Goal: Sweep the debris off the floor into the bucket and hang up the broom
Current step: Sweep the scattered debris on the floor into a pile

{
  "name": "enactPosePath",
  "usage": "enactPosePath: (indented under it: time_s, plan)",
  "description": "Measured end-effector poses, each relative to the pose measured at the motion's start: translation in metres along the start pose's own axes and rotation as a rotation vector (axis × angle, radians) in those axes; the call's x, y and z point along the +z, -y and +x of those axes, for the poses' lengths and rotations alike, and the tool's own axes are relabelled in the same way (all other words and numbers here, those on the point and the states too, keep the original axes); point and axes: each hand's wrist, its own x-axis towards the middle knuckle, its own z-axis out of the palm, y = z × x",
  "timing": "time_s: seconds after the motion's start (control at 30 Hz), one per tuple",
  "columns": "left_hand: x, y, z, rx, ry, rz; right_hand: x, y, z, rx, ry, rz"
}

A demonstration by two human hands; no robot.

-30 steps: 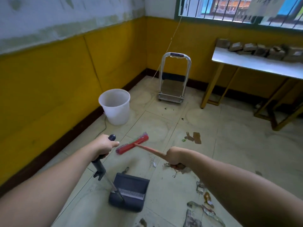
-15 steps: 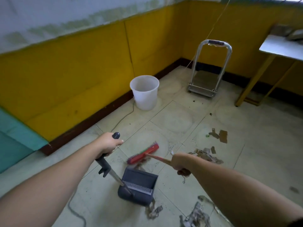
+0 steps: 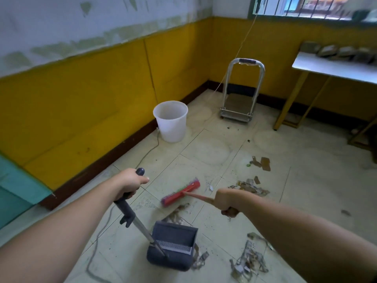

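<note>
Underfoot: pale tiled floor (image 3: 204,152), stained, debris (image 3: 250,186) scattered right of centre | walls yellow, dark skirting | white bucket (image 3: 171,121) upright by left wall | my left hand (image 3: 130,183), fingers closed round dustpan (image 3: 173,247) handle, pan on floor | right hand (image 3: 226,201) clenched on broom (image 3: 180,194) stick, red head just beyond pan | counter (image 3: 334,68) far right.
</note>
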Motion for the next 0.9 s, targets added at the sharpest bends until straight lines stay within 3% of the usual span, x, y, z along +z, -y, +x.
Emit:
enactPosePath:
  time_s: [0.17,0.47,0.9]
  plan:
    - [-0.019,0.039,-0.023,0.061,0.068,0.038,0.049,0.045,0.009,0.1,-0.059,0.016]
    - [-0.049,0.102,-0.065,0.063,0.104,-0.048,0.113,0.092,-0.015,0.045,-0.036,-0.118]
    - [0.019,0.093,-0.128,-0.011,-0.031,0.013,0.097,-0.017,-0.065,0.115,-0.049,-0.356]
